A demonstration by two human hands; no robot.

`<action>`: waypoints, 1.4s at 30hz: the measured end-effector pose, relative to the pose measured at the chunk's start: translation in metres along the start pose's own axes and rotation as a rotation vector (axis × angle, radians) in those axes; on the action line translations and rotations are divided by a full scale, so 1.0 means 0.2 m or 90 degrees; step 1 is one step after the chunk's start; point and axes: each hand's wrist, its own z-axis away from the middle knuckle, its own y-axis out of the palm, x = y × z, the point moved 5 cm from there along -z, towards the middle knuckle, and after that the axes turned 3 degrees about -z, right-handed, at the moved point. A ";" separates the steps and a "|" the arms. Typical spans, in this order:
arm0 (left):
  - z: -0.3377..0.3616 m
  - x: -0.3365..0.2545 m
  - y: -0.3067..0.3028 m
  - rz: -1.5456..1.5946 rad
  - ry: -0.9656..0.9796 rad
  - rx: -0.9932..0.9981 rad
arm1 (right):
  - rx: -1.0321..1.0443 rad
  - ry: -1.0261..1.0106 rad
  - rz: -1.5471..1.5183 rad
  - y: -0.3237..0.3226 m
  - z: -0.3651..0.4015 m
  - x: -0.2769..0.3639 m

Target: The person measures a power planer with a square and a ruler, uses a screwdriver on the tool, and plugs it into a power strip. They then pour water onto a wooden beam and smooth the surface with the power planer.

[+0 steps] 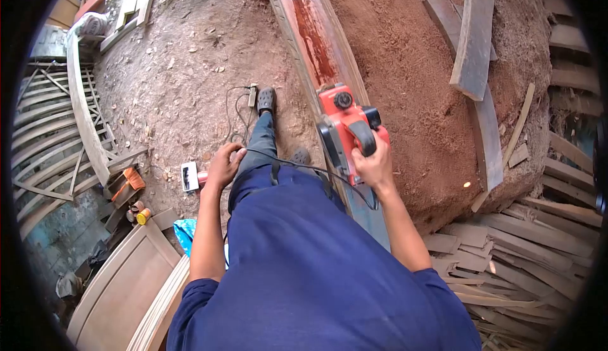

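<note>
My right hand (375, 164) is wrapped round the rear handle of a red and black electric planer (342, 120). The planer rests on a long wooden beam (292, 9), whose far part shows a dark red-brown streak. From the planer's back a black power cord (288, 161) loops across my waist to my left hand (225, 166). That hand is closed beside my left thigh, with the cord at its thumb and fingertips.
A power strip (253, 95) with cords lies by my left shoe (266, 100). Left of me are a white and red device (190, 177), a panelled wooden door (123, 281) and slatted frames. Grey planks (474, 40) lie on sawdust at right, with stacked boards (525, 243) nearer.
</note>
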 end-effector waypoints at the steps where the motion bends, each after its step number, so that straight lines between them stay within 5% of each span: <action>1: 0.00 0.04 -0.01 -0.006 -0.022 -0.013 | -0.009 -0.028 0.012 0.02 -0.07 0.02; 4: -0.01 0.09 -0.07 0.018 -0.009 -0.084 | -0.046 -0.139 0.043 0.08 -0.31 0.05; 6: -0.02 0.14 -0.09 0.006 -0.011 -0.102 | -0.026 -0.037 -0.003 0.11 -0.44 0.16; 8: -0.03 0.19 -0.11 0.011 -0.055 -0.140 | -0.053 -0.114 0.010 0.16 -0.63 0.17; 10: -0.06 0.24 -0.12 0.027 -0.064 -0.141 | -0.043 -0.051 -0.033 0.20 -0.80 0.25; 12: -0.05 0.31 -0.12 0.120 -0.169 -0.147 | -0.014 0.005 -0.020 0.23 -0.94 0.27; 18: -0.04 0.25 -0.12 0.037 -0.076 -0.132 | 0.021 -0.025 -0.085 0.02 -0.49 0.20; 27: -0.02 -0.32 0.22 -0.021 0.136 0.266 | 0.018 0.110 0.004 -0.26 0.66 -0.12; 31: 0.01 -0.30 0.27 -0.021 0.166 0.276 | 0.049 0.135 0.004 -0.19 0.79 -0.26; 38: 0.00 -0.02 0.00 -0.011 -0.020 0.010 | 0.053 0.107 -0.071 0.08 0.09 -0.04; 40: 0.00 0.07 -0.10 -0.001 -0.021 -0.075 | -0.024 -0.076 0.008 0.15 -0.18 0.08; 42: -0.01 0.28 -0.12 0.065 -0.085 -0.117 | -0.033 -0.086 -0.011 0.22 -0.45 0.19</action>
